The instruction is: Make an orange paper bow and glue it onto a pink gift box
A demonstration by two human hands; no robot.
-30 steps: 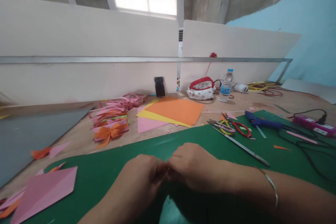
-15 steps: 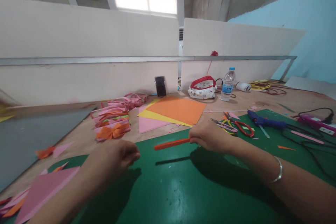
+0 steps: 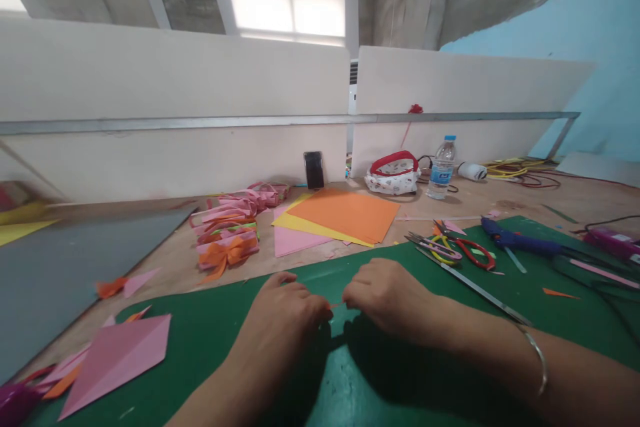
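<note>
Bringing the hands back together after holding them well apart half a second ago: drawing the left hand (image 3: 295, 310) in from the left side of the green mat (image 3: 200, 340) and pulling the right hand (image 3: 383, 293) back toward the body, leaving only a narrow gap between them. Pinching the orange strip (image 3: 336, 305) from both sides, curling the fingers of both hands in tight, showing just a short sliver of it in the gap and hiding the rest behind the knuckles. Holding that strip low over the near middle of the mat, earlier stretched out long from the right hand alone. Wearing a thin bracelet (image 3: 539, 360) on the right wrist. Leaving a metal ruler (image 3: 470, 285) lying slantwise on the mat just right of the right hand, not touching it, with scissors (image 3: 440, 248) and a blue glue gun (image 3: 515, 240) farther back on the right. Working in front of a stack of orange sheets (image 3: 345, 213) on the bare table (image 3: 170, 260), beside a heap of paper bows (image 3: 227, 233) to its left. Keeping a folded pink paper (image 3: 120, 360) at the mat's near left corner, well apart from the left hand. Facing a phone (image 3: 314, 169) propped against the white partition, a pouch (image 3: 394, 173) and a water bottle (image 3: 442, 167) standing upright at the back
</note>
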